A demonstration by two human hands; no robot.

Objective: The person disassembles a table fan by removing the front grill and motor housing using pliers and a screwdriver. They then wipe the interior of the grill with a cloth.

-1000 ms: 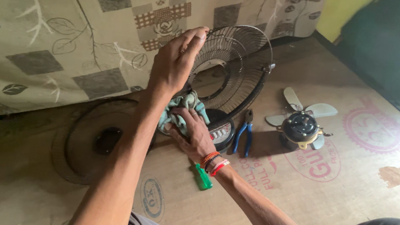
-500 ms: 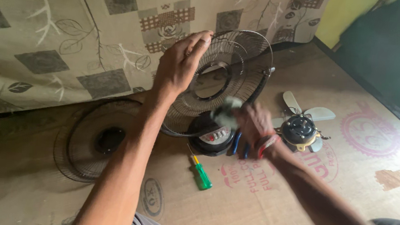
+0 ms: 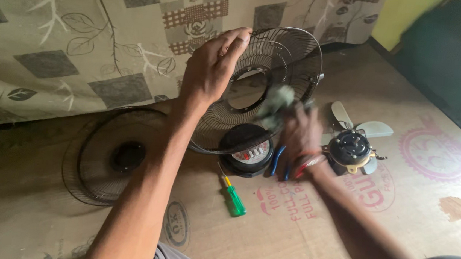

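A patterned cloth point(image 3: 84, 41) hangs across the back, and printed cardboard point(image 3: 344, 220) covers the floor where everything lies. The step in hand looks like wiping down a fan grille: the upright wire grille point(image 3: 269, 89) stands tilted against the cloth, its lower rim just behind a round black fan base point(image 3: 246, 150). The left hand point(image 3: 210, 70) grips the grille's upper rim, fingers curled over the wires and thumb behind, steadying it. The right hand point(image 3: 301, 135), blurred with motion, is closed around a crumpled pale green rag point(image 3: 276, 100) pressed to the grille's face near its open centre. A second grille point(image 3: 110, 155) lies flat to the left, well apart. To the right sits the fan motor with its pale blades point(image 3: 352, 147), near the right wrist. Blue-handled pliers point(image 3: 278, 160) lie just beside the base, and a green-handled screwdriver point(image 3: 233, 198) lies in front of it. By my judgement, the next stroke calls for a firm left-hand hold while the rag reaches wires not yet covered. No container is in view, so nothing is held in one
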